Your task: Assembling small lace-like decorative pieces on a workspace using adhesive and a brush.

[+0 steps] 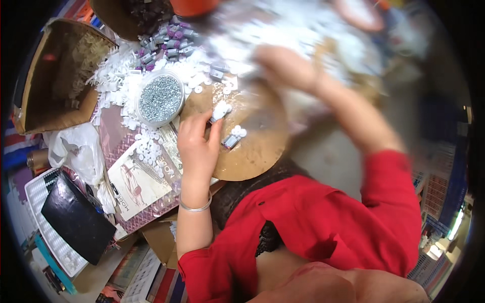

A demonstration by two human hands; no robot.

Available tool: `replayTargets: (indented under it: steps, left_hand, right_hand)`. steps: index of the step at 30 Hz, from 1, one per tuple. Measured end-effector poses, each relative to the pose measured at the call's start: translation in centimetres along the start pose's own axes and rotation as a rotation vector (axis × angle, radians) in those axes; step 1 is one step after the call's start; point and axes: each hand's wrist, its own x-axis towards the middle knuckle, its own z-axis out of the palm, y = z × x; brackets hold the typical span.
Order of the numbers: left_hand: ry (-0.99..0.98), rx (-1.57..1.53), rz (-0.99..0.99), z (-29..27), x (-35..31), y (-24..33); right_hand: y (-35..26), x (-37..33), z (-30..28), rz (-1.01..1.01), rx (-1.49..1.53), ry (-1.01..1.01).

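Observation:
My left hand [196,144] rests over the left part of a round brown board [252,161]. Its thumb and forefinger pinch a small white plastic part [221,110]. Close to those fingers, a silvery motor-like piece [231,141] lies on the board, with small white discs [239,131] against its upper end. My right hand [283,65] is raised beyond the board's far right side, over a white heap. Motion smears its fingers, so whether they hold anything is hidden. A grey block-shaped piece [217,73] sits near the board's far edge.
Left of the board stands a clear round tub [151,123] of tiny silvery metal pieces. Around it lie white plastic parts [113,73] and grey-and-purple pieces [169,43]. An open cardboard box [55,108], a white plastic bag [83,151] and a black folder-like object [78,219] are farther left.

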Motion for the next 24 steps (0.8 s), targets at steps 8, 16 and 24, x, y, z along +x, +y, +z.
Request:
replayTargets:
  steps: [8,16,24]
  left_hand:
    - [-0.09,-0.017,-0.047,-0.5,0.4,0.9]
    - [0.019,-0.065,0.094,-1.2,-0.1,2.2]
    - [0.261,0.049,0.225,-0.7,1.2,3.6]
  right_hand:
    - [18.4,-2.0,-5.4,0.134,-0.963,-0.127]
    - [16.8,-1.0,-5.1,0.226,-0.753,-0.069]
    - [2.3,0.8,-4.7,0.356,0.847,0.122]
